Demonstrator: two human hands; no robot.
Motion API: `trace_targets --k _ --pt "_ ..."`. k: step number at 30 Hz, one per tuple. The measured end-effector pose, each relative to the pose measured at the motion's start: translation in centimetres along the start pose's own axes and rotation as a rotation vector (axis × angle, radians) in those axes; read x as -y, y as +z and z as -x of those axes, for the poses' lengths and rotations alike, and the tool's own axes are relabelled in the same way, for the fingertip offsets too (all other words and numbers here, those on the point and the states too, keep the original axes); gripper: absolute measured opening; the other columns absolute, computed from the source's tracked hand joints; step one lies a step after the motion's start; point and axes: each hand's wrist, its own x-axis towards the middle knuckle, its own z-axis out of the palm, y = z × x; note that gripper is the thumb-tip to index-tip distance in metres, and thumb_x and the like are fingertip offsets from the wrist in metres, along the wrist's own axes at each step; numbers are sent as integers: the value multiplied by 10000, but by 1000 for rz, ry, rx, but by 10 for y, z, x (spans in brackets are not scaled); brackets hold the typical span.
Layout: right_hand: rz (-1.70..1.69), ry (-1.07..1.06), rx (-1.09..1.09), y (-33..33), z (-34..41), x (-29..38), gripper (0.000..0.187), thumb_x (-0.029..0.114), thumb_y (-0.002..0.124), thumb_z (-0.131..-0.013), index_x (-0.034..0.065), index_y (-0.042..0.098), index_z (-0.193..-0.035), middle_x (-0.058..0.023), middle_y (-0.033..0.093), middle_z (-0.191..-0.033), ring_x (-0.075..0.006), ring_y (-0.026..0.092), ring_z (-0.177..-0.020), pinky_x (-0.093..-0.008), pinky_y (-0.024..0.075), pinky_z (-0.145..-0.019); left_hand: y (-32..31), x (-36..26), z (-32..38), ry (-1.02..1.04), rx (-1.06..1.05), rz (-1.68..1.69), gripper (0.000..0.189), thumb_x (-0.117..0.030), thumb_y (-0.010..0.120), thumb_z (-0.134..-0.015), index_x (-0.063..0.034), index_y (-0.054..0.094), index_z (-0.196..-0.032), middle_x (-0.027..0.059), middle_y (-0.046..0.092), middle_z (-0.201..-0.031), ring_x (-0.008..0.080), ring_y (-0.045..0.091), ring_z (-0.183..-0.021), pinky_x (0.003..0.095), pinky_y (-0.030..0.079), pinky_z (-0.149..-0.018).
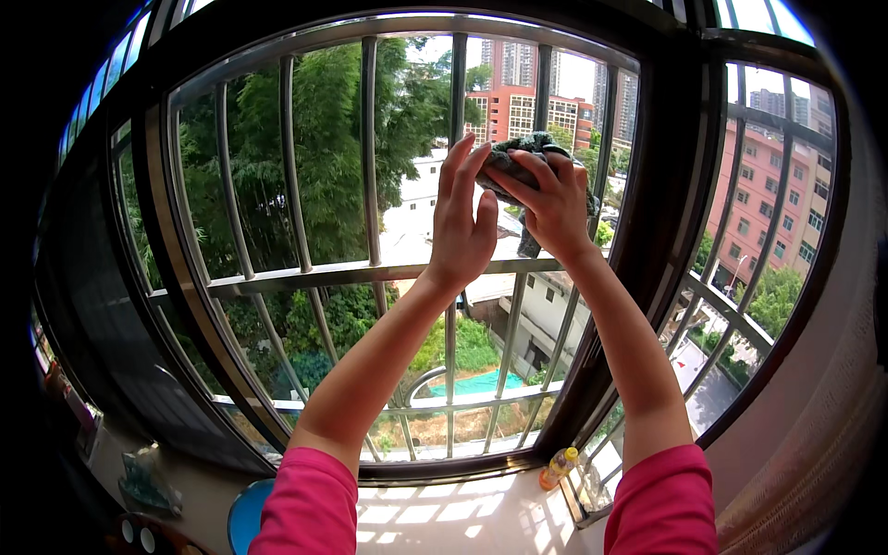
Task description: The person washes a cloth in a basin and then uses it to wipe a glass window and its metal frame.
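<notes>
Both my arms reach up in front of a barred window. My right hand [555,198] is closed on a dark grey-green cloth [538,144], bunched up against the window pane, with a loose end hanging below. Just left of it, my left hand [465,215] is raised with its fingers apart and pointing up, its fingertips near the cloth's left edge; it holds nothing. Whether the left fingertips touch the glass or the cloth, I cannot tell. Metal bars [371,152] and a horizontal rail [326,276] stand beyond the hands.
A dark window frame [659,173] surrounds the pane. On the sunlit sill [444,513] below, a yellow-capped bottle [558,468] stands near the right corner. A blue object [248,513], a plastic bag [147,479] and small white cups [147,540] are at lower left; a curtain [798,479] hangs at right.
</notes>
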Motion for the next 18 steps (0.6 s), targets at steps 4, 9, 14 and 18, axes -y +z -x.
trace_targets --k 4,9,14,18 --pt "-43 16 97 -5 29 16 492 66 604 -641 379 591 -1020 112 478 -1129 -187 406 -955 -359 308 -743 -2 0 1 21 10 -70 423 -14 396 -798 -7 383 -1221 194 331 -1288 358 340 -1200 414 294 -979" --pt "-19 -54 136 -10 73 33 466 97 558 -688 401 579 -1041 118 454 -1146 -164 395 -946 -334 299 -749 0 0 5 24 20 -63 417 -20 396 -805 -20 387 -1222 186 333 -1290 351 346 -1197 412 301 -972" --pt "3 -148 241 -21 120 46 408 186 570 -710 402 569 -1057 134 429 -1174 -144 388 -956 -335 301 -760 9 -3 8 -1 18 -40 407 -25 399 -812 -37 393 -1219 179 336 -1290 349 353 -1191 411 305 -969" --pt "-243 -90 358 -39 119 44 411 141 652 -622 349 614 -975 127 477 -1138 -160 414 -949 -330 321 -765 13 -1 11 -35 49 -28 379 -100 379 -852 -57 398 -1228 148 329 -1315 300 317 -1228 394 270 -994"
